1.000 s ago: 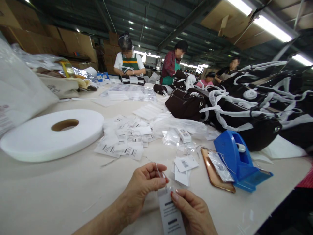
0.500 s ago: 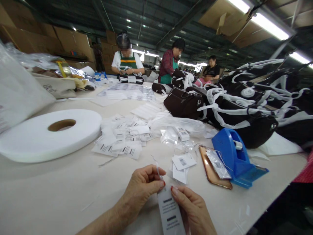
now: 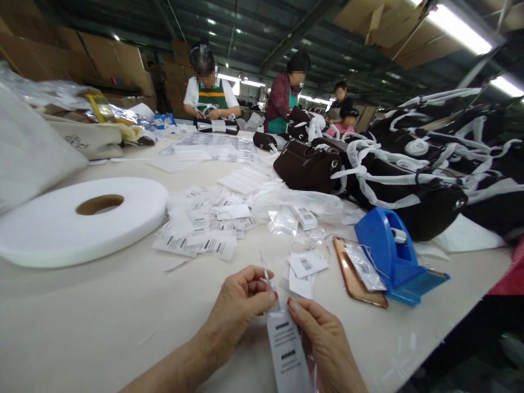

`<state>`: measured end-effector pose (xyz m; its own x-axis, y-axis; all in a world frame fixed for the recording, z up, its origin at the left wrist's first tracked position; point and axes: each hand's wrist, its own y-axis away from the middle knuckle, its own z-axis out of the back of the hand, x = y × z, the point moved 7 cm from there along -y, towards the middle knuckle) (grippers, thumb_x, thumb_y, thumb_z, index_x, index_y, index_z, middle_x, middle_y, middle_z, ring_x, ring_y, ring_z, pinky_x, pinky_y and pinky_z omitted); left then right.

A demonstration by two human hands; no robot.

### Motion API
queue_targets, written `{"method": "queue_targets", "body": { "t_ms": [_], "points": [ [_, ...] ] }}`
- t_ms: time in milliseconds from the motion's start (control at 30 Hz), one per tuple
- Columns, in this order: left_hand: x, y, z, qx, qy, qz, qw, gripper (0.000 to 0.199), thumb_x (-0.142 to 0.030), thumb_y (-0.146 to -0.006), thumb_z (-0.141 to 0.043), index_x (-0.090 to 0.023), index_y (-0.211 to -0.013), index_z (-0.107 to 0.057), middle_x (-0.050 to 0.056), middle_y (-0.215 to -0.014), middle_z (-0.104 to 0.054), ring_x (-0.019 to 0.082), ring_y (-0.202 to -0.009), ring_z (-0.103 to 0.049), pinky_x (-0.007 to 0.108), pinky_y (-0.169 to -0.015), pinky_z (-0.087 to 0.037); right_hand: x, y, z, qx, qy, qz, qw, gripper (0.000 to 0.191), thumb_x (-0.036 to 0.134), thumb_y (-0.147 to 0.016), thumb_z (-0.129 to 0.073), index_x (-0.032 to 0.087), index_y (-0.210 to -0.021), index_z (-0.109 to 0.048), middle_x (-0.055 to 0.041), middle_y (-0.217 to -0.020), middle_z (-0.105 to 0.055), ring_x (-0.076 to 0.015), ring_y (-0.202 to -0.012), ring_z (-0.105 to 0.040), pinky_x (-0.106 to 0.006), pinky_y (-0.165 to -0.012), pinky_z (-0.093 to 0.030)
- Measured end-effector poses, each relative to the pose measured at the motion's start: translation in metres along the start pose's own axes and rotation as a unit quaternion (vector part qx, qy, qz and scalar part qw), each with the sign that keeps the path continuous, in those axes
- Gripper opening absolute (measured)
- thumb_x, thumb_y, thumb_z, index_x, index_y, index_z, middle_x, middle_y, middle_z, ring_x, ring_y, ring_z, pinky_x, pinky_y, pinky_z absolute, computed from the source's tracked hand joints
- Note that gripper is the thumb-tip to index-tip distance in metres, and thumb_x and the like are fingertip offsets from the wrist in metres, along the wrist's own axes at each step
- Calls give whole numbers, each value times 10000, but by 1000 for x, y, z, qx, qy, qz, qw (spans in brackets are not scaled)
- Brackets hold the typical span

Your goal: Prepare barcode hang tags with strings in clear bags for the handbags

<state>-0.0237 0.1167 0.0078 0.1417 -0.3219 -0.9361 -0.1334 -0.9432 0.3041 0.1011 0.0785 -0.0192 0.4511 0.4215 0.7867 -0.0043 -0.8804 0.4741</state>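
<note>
Low in the middle of the view, my left hand (image 3: 241,305) pinches a thin white string (image 3: 268,279) at the top of a printed white tag (image 3: 286,349). My right hand (image 3: 323,338) grips the tag's right edge near its top, thumb in front. The tag hangs tilted and seems to be in a clear sleeve. Just beyond my hands lie barcode cards (image 3: 307,263). A loose pile of printed labels (image 3: 208,229) is spread farther left.
A large white roll (image 3: 53,229) lies at left. At right are a blue tape dispenser (image 3: 388,256), a copper-coloured phone-shaped object (image 3: 347,273) and a heap of dark bags (image 3: 405,191) with white-wrapped straps. Several people are at the far side of the table (image 3: 102,305).
Both hands keep their hold on the string and tag, with only slight shifts. The camera view has moved a little. In the background, a person's head and position have changed.
</note>
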Motion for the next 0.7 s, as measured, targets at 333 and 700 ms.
{"method": "queue_targets", "body": {
  "t_ms": [333,700],
  "points": [
    [27,14,-9,12,-4,119,993,255,-309,-596,-671,-152,-691,-493,17,-511,-624,120,-447,-546,207,-413,-348,9,-4,11,-26,-2,18,1000,262,376,-563,-782,162,-655,-662,36,-457,-593,-85,-385,-499,-165,-357,-386],
    [39,16,-18,-10,79,129,988,268,-279,-482,-702,-166,-479,-459,-11,-409,-582,65,-341,-442,192,-381,-299,6,-4,7,-17,-30,26,999,263,366,-583,-774,154,-628,-625,18,-446,-603,-117,-391,-543,-195,-367,-414]
  ]
}}
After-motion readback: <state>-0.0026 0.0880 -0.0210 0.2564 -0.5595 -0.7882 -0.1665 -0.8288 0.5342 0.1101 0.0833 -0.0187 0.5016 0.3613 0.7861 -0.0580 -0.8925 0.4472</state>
